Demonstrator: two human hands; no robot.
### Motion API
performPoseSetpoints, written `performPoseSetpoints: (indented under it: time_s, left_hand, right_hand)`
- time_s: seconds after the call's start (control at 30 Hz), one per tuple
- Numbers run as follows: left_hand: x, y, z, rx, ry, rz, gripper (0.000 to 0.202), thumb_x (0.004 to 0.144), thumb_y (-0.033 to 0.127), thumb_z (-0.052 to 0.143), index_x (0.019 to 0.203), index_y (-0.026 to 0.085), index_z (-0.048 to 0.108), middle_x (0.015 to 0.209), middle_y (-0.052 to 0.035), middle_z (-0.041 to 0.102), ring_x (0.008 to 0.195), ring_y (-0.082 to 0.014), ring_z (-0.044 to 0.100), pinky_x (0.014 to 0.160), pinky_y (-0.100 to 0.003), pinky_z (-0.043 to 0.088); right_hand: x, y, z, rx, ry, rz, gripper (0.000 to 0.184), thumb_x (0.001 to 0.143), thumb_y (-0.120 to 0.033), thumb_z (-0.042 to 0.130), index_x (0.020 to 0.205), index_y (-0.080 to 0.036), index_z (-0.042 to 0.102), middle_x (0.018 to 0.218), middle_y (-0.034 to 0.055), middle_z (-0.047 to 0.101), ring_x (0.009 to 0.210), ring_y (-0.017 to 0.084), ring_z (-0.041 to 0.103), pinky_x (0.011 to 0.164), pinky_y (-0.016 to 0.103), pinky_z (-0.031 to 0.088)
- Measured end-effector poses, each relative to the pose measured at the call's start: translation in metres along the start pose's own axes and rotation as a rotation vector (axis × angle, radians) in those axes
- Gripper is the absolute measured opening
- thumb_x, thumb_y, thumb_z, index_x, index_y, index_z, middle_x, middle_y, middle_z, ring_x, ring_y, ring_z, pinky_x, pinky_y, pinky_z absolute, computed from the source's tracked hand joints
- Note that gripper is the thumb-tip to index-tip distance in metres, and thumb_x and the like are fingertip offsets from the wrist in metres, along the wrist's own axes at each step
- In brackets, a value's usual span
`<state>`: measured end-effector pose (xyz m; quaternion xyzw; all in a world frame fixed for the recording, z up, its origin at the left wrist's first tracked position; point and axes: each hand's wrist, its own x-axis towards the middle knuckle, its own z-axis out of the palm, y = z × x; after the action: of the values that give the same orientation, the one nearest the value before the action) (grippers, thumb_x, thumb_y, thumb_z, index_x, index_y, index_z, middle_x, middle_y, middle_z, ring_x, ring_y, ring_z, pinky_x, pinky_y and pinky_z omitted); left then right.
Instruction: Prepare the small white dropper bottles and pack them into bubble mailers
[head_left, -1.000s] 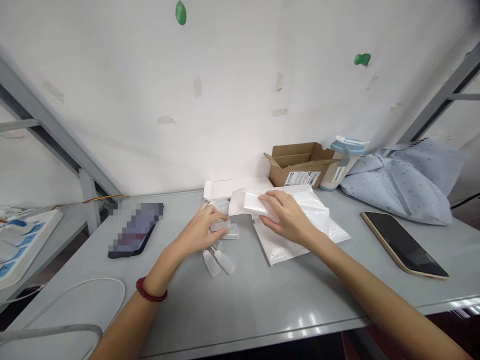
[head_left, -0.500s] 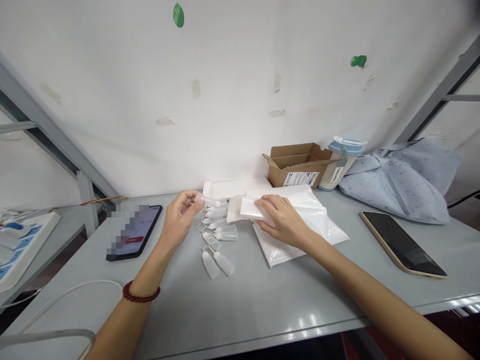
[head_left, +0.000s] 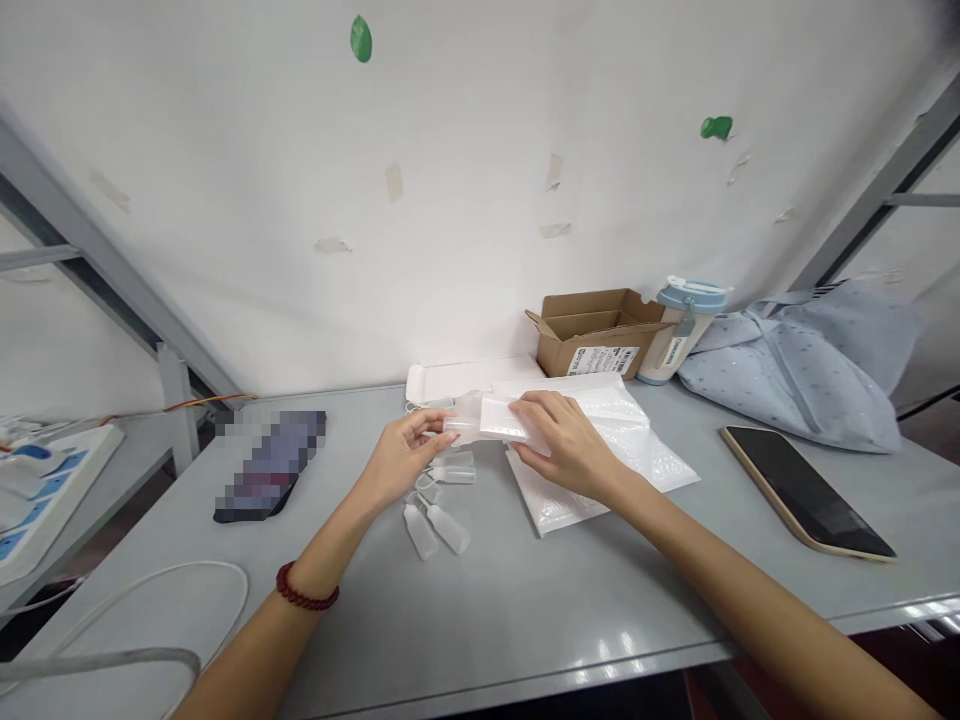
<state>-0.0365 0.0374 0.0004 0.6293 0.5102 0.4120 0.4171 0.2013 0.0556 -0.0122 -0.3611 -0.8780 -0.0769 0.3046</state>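
Note:
Pinched in my left hand (head_left: 403,455) is a small translucent plastic bottle (head_left: 460,426), its far end at the open end of a slim white box (head_left: 501,413). How far the bottle reaches inside is hard to see. My right hand (head_left: 568,440) is closed over the box from above, holding it over white bubble mailers (head_left: 664,455). Several similar bottles (head_left: 448,527) with thin loops lie on the table below and beside my left hand, some hidden behind it. Another white box (head_left: 457,380) with an open flap lies behind, near the wall.
A brown cardboard carton (head_left: 592,325) and a blue-lidded cup (head_left: 679,330) stand by the wall, beside a light blue cloth bag (head_left: 802,370). Phones lie at the left (head_left: 270,470) and right (head_left: 802,490). A cable (head_left: 112,660) and a power strip (head_left: 52,490) are at the left.
My left hand has moved right with the bottle, bringing it from above the row of bottles to the box's open end. My right hand and the box have stayed nearly still.

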Motion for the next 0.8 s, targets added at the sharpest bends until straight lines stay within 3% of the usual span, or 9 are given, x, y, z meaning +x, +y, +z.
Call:
performPoseSetpoints:
  time_s: [0.2, 0.37, 0.47, 0.57, 0.67, 0.8]
  left_hand:
    - [-0.001, -0.003, 0.004, 0.247, -0.021, 0.130, 0.036, 0.083, 0.038, 0.053, 0.111, 0.020, 0.064, 0.094, -0.0040, 0.068, 0.082, -0.0184, 0.058, 0.070, -0.028, 0.044]
    - [-0.004, -0.006, 0.015, 0.432, 0.041, 0.285, 0.026, 0.086, 0.028, 0.048, 0.097, 0.020, 0.069, 0.085, -0.0031, 0.069, 0.076, -0.0174, 0.056, 0.065, -0.027, 0.042]
    - [-0.007, -0.005, 0.019, 0.517, -0.034, 0.403, 0.027, 0.086, 0.018, 0.043, 0.084, 0.019, 0.070, 0.085, -0.0045, 0.068, 0.077, -0.0170, 0.056, 0.068, -0.027, 0.042]
    - [-0.008, -0.003, 0.015, 0.564, -0.091, 0.451, 0.030, 0.087, 0.017, 0.039, 0.087, 0.019, 0.069, 0.090, -0.0054, 0.066, 0.078, -0.0165, 0.057, 0.066, -0.026, 0.042]
    - [-0.003, -0.002, -0.004, 0.556, 0.074, 0.410, 0.026, 0.087, 0.023, 0.043, 0.093, 0.020, 0.068, 0.092, -0.0054, 0.067, 0.079, -0.0170, 0.059, 0.066, -0.025, 0.042]
    - [0.008, -0.011, -0.038, 0.715, 0.300, 0.236, 0.024, 0.082, 0.029, 0.047, 0.084, 0.021, 0.069, 0.083, -0.0040, 0.070, 0.065, -0.0179, 0.055, 0.065, -0.028, 0.040]
  right_hand:
    - [-0.001, -0.007, 0.000, 0.024, 0.004, -0.041, 0.034, 0.079, -0.021, 0.055, 0.112, -0.016, 0.047, 0.110, 0.0141, 0.054, 0.101, 0.027, 0.050, 0.081, 0.040, 0.041]
    - [-0.002, -0.011, 0.001, 0.025, -0.036, -0.061, 0.032, 0.079, -0.019, 0.054, 0.110, -0.016, 0.049, 0.108, 0.0133, 0.056, 0.098, 0.026, 0.050, 0.080, 0.039, 0.041]
    - [-0.002, -0.010, 0.002, 0.030, -0.036, -0.058, 0.031, 0.078, -0.019, 0.054, 0.109, -0.016, 0.049, 0.108, 0.0130, 0.056, 0.098, 0.026, 0.050, 0.080, 0.039, 0.041]
    - [-0.002, -0.009, 0.001, 0.036, -0.030, -0.054, 0.032, 0.078, -0.018, 0.054, 0.110, -0.016, 0.048, 0.108, 0.0131, 0.056, 0.099, 0.026, 0.051, 0.080, 0.039, 0.041]
    - [-0.001, -0.007, 0.000, 0.031, -0.011, -0.030, 0.033, 0.080, -0.020, 0.053, 0.112, -0.017, 0.047, 0.109, 0.0135, 0.055, 0.100, 0.027, 0.051, 0.081, 0.039, 0.041]
    - [0.000, -0.003, -0.003, 0.015, 0.027, 0.010, 0.034, 0.081, -0.023, 0.052, 0.114, -0.019, 0.045, 0.110, 0.0134, 0.054, 0.102, 0.027, 0.051, 0.082, 0.040, 0.041]
